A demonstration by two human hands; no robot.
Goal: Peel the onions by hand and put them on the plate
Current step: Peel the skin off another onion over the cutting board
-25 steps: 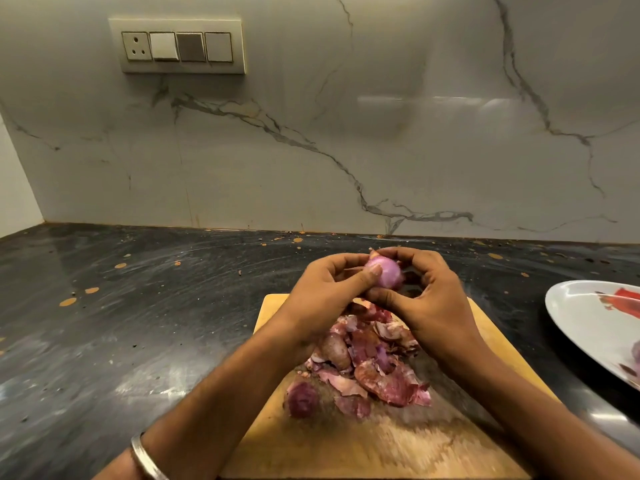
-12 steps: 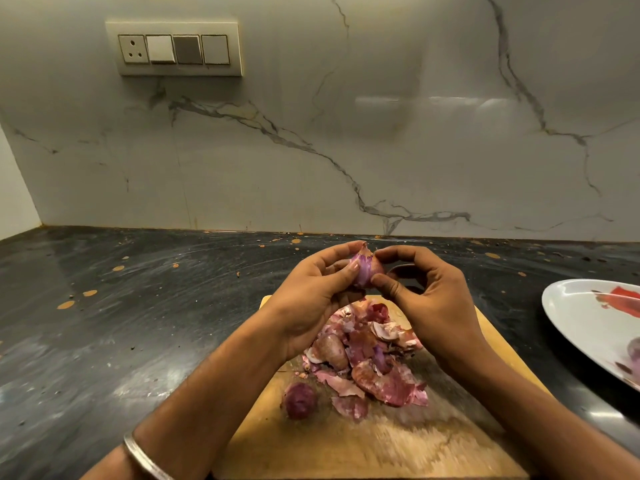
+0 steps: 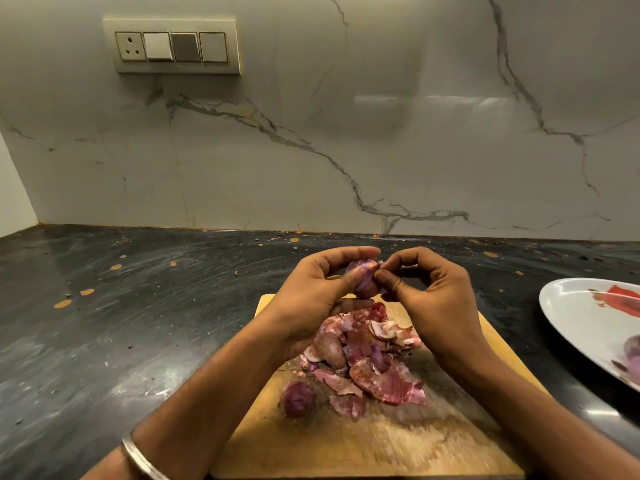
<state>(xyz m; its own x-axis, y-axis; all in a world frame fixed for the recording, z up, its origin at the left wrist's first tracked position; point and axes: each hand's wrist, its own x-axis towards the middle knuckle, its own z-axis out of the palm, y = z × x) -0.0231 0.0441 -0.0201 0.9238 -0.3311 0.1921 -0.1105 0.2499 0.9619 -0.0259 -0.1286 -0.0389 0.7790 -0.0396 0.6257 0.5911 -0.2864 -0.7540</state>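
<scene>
Here, both hands work above the far end of the cutting board [image 3: 381, 452]; left hand [image 3: 311, 296] cups a small purple onion [image 3: 363, 280], thumb and fingers curled round it; right hand [image 3: 436, 299] pinches at the onion's top w/ thumb and forefinger, other fingers curled; whether a strip of skin is in the pinch, can't tell. Below the hands lies a heap of pink-red peels [image 3: 377, 362] on the board; an unpeeled onion [image 3: 298, 398] sits at the heap's near-left edge, another brownish one [image 3: 329, 348] in the heap's left side. White plate [image 3: 585, 317] at right on the dark bench [image 3: 138, 323], cut off by frame edge, w/ something purple at its near-right. Metal bangle [image 3: 142, 459] on left wrist; switch panel [image 3: 176, 46] on the marble wall, far left.
</scene>
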